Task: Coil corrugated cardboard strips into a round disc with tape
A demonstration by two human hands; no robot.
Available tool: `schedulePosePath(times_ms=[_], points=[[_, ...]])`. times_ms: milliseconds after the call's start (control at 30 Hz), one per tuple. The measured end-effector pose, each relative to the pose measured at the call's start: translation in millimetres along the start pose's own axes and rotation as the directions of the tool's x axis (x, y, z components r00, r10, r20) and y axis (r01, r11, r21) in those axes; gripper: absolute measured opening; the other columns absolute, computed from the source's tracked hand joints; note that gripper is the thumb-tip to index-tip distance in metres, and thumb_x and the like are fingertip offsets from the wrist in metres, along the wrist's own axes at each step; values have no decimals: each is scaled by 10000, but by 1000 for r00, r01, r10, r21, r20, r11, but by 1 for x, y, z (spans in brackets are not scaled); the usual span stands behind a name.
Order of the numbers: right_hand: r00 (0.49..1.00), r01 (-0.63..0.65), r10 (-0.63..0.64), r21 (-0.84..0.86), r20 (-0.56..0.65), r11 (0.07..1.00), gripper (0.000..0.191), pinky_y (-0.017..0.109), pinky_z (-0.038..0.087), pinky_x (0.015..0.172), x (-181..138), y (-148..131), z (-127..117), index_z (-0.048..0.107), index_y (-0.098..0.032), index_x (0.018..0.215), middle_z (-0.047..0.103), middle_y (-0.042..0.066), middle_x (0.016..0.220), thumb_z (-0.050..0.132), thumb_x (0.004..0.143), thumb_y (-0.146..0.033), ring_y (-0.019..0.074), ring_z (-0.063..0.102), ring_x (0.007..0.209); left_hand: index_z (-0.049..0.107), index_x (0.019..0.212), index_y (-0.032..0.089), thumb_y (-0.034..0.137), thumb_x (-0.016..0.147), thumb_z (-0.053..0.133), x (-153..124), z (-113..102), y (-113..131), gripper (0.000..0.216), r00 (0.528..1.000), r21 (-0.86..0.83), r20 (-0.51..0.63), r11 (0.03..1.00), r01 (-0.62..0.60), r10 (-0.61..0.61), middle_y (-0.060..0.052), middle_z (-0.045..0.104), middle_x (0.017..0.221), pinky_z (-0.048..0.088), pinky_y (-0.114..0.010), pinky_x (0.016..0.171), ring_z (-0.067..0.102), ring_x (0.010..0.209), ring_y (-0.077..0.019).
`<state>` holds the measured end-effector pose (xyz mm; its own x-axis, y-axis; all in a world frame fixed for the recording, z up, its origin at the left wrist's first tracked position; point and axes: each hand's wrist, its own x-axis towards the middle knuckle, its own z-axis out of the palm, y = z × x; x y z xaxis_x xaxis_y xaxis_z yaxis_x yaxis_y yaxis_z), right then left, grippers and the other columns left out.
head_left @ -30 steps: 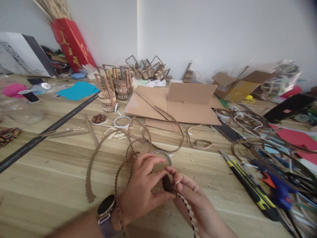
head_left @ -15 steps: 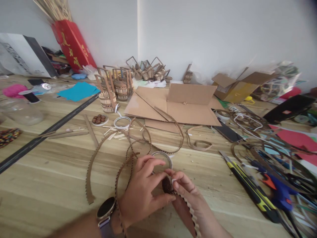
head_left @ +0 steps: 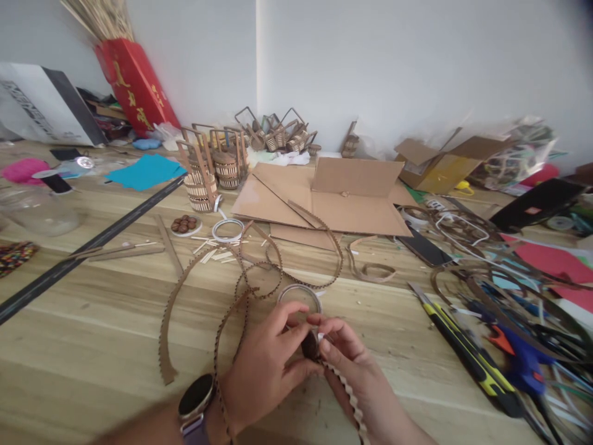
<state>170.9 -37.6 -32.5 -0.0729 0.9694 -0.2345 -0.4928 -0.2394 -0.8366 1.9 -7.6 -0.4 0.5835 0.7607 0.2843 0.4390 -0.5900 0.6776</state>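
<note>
Between my two hands is a small dark-brown coil of corrugated paper strip (head_left: 310,345). My left hand (head_left: 269,364) pinches its left side with thumb and fingertips. On the other side, my right hand (head_left: 354,364) grips the coil, a small white bit showing by its thumb. From the coil a wavy-edged tail of strip (head_left: 345,389) runs down past my right palm. More brown corrugated strip (head_left: 217,352) loops across the table and over my left wrist. Just beyond my fingertips lies a tape ring (head_left: 299,289), partly hidden by my left hand.
Right of my hands lie a yellow-black utility knife (head_left: 467,346) and a blue glue gun (head_left: 528,368). Ahead are flat cardboard (head_left: 287,198), small woven baskets (head_left: 200,191), a dish of brown balls (head_left: 186,225) and another tape ring (head_left: 228,230). A long black strip (head_left: 92,244) crosses the left.
Both hands stay together around the coil. The coil has turned a little between my fingers, and my left fingers have curled in closer. The view has shifted very slightly.
</note>
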Motion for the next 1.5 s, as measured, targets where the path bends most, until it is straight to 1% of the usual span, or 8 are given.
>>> schedulePosePath(times_ms=[267,467,967,1100,1200,1267,1367,1500], points=[[999,21,-19,-63,30,998,148,238,481,811,-5,-11,6,727,-295,855,650,-17,1040,818,744,-333,145,615,934,637,1116,192,150,861,695,1,1,2,265,994,-39,55,995,96,-94,-51,715,1099,539,-306,868,673,998,-227],[995,-81,83,-38,52,996,555,224,471,774,-2,-18,0,700,-367,1147,654,-21,961,896,627,-356,122,597,857,594,1190,195,176,893,653,-4,5,0,303,998,78,59,997,15,-20,-57,712,1084,553,-320,837,678,969,-233],[981,-178,162,167,109,970,187,231,474,725,-9,-16,9,743,-247,853,672,-20,784,843,698,-279,121,613,754,497,1329,139,227,1026,396,-9,15,-8,330,975,283,66,933,-222,212,-104,702,1145,574,-342,853,682,998,-235],[986,-150,141,107,85,983,167,222,471,718,-9,-15,9,738,-261,846,672,-16,795,827,727,-336,121,614,766,504,1324,145,252,1032,389,-10,14,-9,332,972,266,69,934,-237,227,-103,706,1120,567,-346,845,681,982,-238],[998,-8,15,-107,64,994,209,229,472,694,-10,-15,7,737,-277,901,660,-9,791,785,762,-427,124,599,728,552,1268,163,312,1007,470,-9,10,-5,311,986,175,66,971,-164,154,-94,705,1113,562,-334,833,679,969,-237],[982,187,-163,-337,99,923,246,237,473,670,-10,-16,4,738,-279,941,651,3,771,739,793,-476,141,599,717,584,1215,174,340,976,538,-8,7,-3,294,993,96,68,990,-107,100,-88,703,1108,553,-317,833,676,966,-232],[875,478,-402,-618,270,625,232,240,477,643,-9,-20,-1,729,-267,989,653,17,755,672,859,-450,161,622,712,612,1157,183,333,940,604,-7,5,0,265,995,-5,84,999,-47,48,-75,705,1083,539,-310,827,672,966,-234],[737,630,-540,-703,407,330,224,219,486,595,-7,-23,-2,676,-255,989,645,-4,704,643,883,-449,144,622,624,620,1151,221,329,912,650,-7,4,3,264,994,-98,104,995,29,-19,-30,709,1039,516,-281,810,672,930,-213]])
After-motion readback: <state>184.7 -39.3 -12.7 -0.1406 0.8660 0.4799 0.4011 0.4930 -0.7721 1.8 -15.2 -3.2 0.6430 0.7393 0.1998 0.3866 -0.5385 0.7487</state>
